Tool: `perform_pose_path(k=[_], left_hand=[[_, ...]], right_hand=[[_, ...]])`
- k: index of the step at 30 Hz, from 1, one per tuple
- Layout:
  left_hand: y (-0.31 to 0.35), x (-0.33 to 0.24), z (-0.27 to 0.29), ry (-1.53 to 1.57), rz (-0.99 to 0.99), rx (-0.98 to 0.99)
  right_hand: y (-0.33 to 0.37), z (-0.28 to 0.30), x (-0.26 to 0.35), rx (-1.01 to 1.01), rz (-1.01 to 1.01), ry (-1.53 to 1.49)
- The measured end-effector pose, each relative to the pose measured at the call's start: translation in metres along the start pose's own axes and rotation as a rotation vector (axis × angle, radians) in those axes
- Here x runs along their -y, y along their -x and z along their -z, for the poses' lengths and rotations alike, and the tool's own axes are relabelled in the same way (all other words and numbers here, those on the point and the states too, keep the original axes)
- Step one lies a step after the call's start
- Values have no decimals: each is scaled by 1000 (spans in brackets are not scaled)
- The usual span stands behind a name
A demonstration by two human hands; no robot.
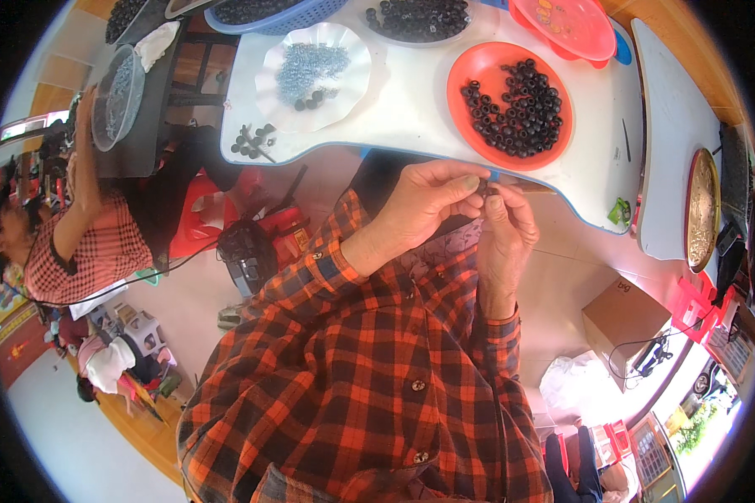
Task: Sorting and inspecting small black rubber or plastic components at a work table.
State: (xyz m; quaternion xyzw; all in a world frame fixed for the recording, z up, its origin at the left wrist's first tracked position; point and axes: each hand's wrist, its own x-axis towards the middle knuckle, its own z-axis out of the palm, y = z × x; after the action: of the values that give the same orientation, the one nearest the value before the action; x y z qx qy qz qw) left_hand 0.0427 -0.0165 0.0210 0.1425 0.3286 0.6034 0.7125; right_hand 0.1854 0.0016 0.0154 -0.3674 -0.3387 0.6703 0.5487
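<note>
My left hand (428, 201) and my right hand (508, 230) meet just off the table's front edge, thumbs and fingertips pressed together. Between them they pinch a small dark part (484, 189), mostly covered by the fingers, so its exact shape cannot be told. Just beyond them lies a round orange-red plate (458, 105) with many black ring-shaped pieces (524, 117). Farther left, a white scalloped plate (356, 75) holds a heap of small clear bluish pieces (306, 71) and a few black ones. Several black round pieces (252, 142) lie loose at the table's left front corner.
At the back of the white table (394, 126) stand a tray of black parts (419, 18), a blue basket (285, 21) and a red basin (566, 25). A person in a checked shirt (84, 251) works at the left. A cardboard box (625, 323) sits on the floor at right.
</note>
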Motion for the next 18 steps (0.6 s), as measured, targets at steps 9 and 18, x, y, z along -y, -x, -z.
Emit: perform_pose_path(k=[9,18], left_hand=[[0,0,-2,-16,0,0],[0,-1,-3,-24,5,-11]], right_hand=[[0,1,-3,12,65,68],[0,2,-3,-12,84,166]])
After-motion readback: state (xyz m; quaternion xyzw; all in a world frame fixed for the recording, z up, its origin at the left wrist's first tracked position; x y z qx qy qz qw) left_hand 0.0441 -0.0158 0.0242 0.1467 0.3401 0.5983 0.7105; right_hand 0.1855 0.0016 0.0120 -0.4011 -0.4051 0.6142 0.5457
